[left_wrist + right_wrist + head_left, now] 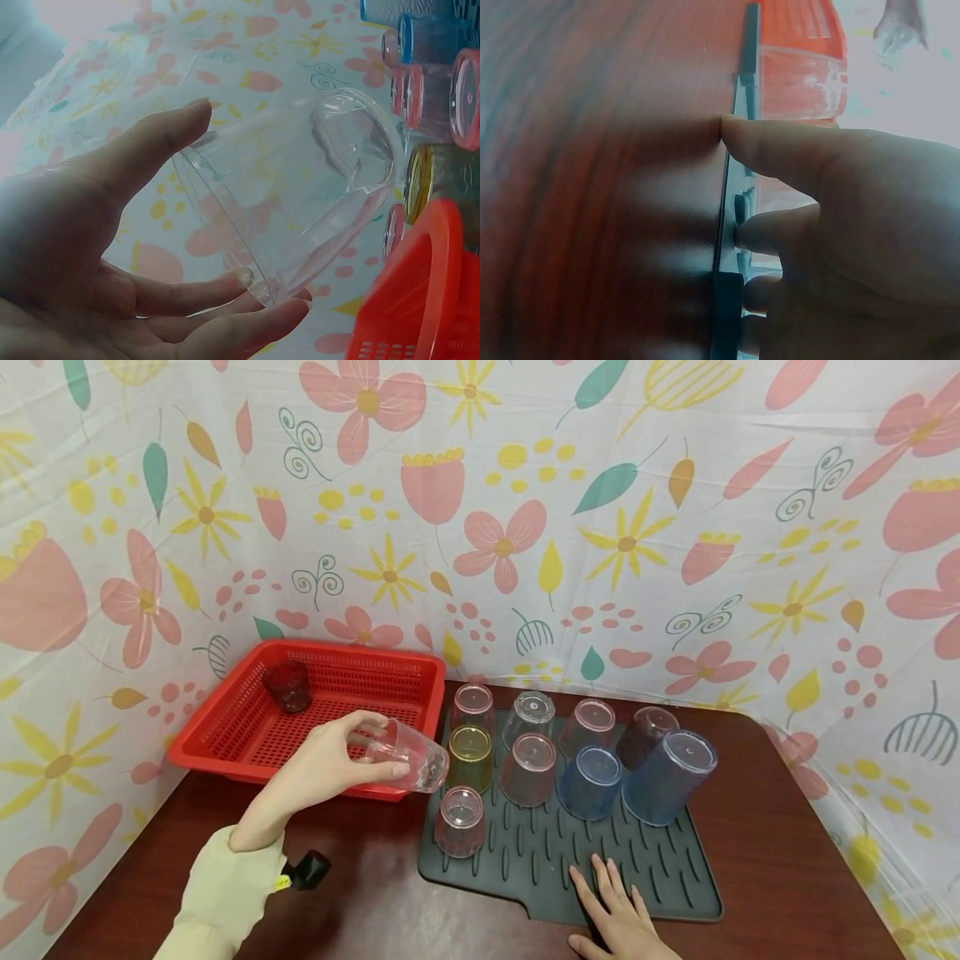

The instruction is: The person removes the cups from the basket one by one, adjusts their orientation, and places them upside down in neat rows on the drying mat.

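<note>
My left hand [330,760] pinches a clear drinking glass [411,755] by its rim, between thumb and fingers. The glass is tilted, its thick base pointing right, above the corner of the red basket and the mat's left edge. In the left wrist view the same clear glass [300,195] shows nothing inside. My right hand [618,914] lies with spread fingers on the front edge of the dark grey drying mat [592,868]. In the right wrist view, the thumb of the right hand [870,202] touches down by the mat's edge.
Upside-down glasses stand in rows on the mat: a small clear one [461,822] in front, a yellow one [471,758], a short blue one [590,783], a tall blue one [667,779] and several others. The red basket [247,768] holds a dark red glass [288,687]. A patterned curtain [495,468] hangs behind.
</note>
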